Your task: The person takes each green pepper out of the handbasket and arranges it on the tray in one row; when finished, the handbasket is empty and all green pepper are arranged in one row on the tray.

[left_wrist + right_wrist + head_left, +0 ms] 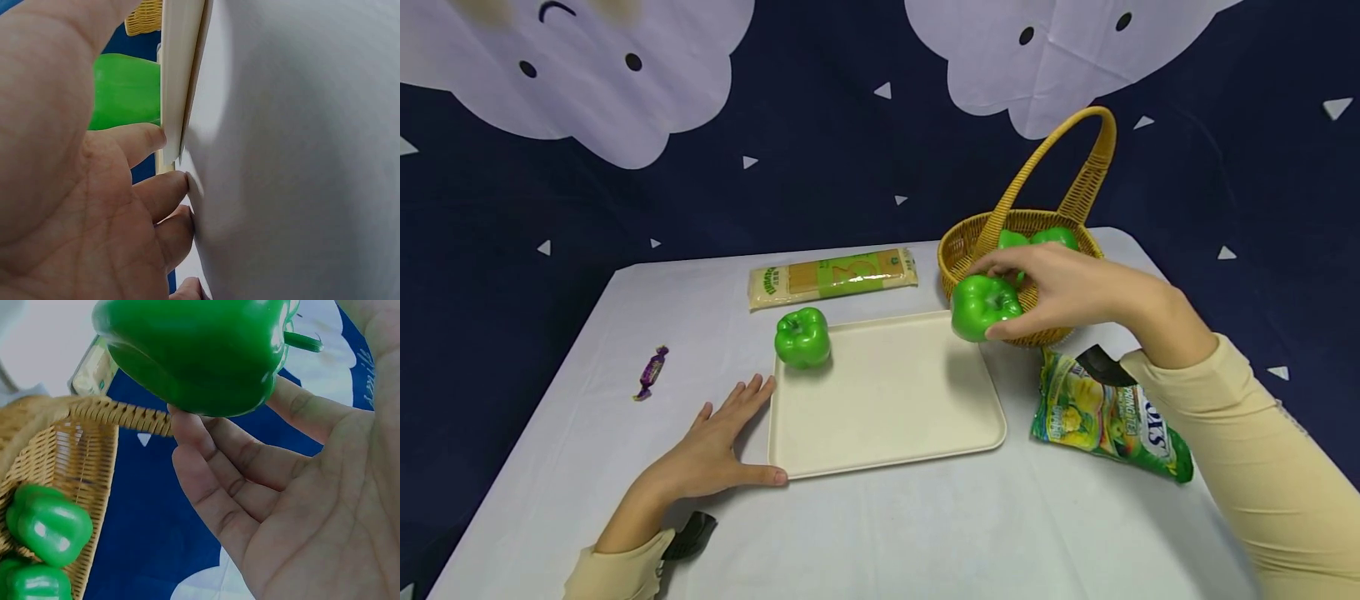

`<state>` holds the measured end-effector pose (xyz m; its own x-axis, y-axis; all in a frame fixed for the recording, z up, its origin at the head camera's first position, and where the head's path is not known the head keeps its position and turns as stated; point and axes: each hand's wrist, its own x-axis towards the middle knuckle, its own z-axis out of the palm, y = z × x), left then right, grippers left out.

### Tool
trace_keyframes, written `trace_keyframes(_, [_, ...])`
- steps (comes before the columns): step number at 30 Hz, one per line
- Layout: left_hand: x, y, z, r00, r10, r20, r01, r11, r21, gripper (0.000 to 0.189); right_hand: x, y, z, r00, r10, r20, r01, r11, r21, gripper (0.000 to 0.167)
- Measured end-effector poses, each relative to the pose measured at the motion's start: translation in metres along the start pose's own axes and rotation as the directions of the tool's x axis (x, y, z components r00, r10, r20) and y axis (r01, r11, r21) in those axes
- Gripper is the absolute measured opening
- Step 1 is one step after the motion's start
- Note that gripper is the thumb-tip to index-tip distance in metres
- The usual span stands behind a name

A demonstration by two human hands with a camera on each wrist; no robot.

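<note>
Our beige-sleeved right hand [1063, 287] pinches a lobed, plastic-looking green pepper [982, 310] that slickness could drop below our fingers [203, 481], left hand [718, 454] outspread.

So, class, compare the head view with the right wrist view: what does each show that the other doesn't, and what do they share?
Only the head view shows the left hand, the purple wrapped candy, the green snack bag and the green pepper on the tray.

Only the right wrist view shows the palm side of the right hand and lettering on the backdrop.

Both show that hand holding a pepper, plus the wicker basket with peppers inside.
</note>
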<state>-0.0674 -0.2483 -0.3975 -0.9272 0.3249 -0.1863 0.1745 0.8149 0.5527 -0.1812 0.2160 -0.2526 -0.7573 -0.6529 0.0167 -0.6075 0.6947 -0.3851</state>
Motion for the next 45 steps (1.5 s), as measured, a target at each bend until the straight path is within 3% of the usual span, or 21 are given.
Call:
trace_keyframes(26, [-0.002,0.000,-0.002,1.000,0.014,-0.010,-0.014,1.000,0.010,0.135,0.037,-0.021,0.020,0.995,-0.021,0.096,0.016,0.999,0.048,0.072])
trace_keyframes(45, [-0.001,-0.002,-0.002,1.000,0.012,-0.004,-0.012,1.000,0.025,0.136,0.069,-0.026,0.039,0.992,-0.081,0.098,0.072,0.994,0.084,0.074])
